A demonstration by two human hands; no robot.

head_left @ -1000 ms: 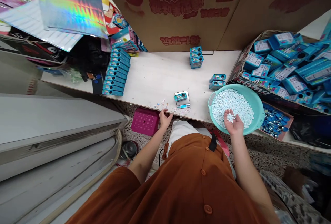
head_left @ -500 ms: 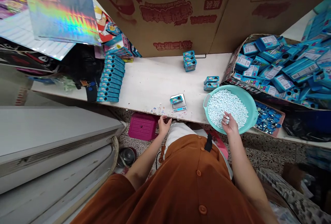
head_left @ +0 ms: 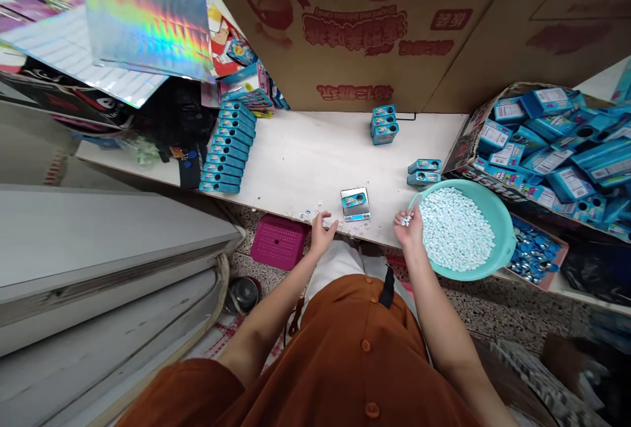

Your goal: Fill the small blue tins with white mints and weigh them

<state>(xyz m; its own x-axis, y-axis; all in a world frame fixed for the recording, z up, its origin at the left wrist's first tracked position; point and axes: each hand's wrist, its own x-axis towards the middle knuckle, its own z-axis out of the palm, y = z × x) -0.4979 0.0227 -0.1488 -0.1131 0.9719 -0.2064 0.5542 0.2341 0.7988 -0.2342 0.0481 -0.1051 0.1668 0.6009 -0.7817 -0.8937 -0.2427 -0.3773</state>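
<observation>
Small white candies [head_left: 406, 219] lie in my right hand [head_left: 410, 228], palm up with curled fingers, at the left rim of a turquoise basin [head_left: 503, 233]. Many more white candies [head_left: 458, 230] fill that basin. My left hand [head_left: 323, 233] is at the table's front edge, thumb and fingers apart, with nothing in it. Between the hands, a small digital scale [head_left: 363, 211] bears one blue box [head_left: 353, 200] with a dark round hole, lying on its pan. Tiny printed stickers or scraps [head_left: 315, 212] are scattered just beyond my left hand.
A row of blue boxes [head_left: 227, 150] stands at left; smaller groups of boxes [head_left: 384, 126] stand at the back and by the basin. At right are a carton of blue boxes [head_left: 547, 131] and a tray of blue-and-silver lids [head_left: 535, 253]. A large cardboard box [head_left: 355, 52] walls the back.
My right hand has moved left out of the candies, carrying some to the basin's rim. My left hand has risen slightly toward the scale and opened wider. The camera view has shifted.
</observation>
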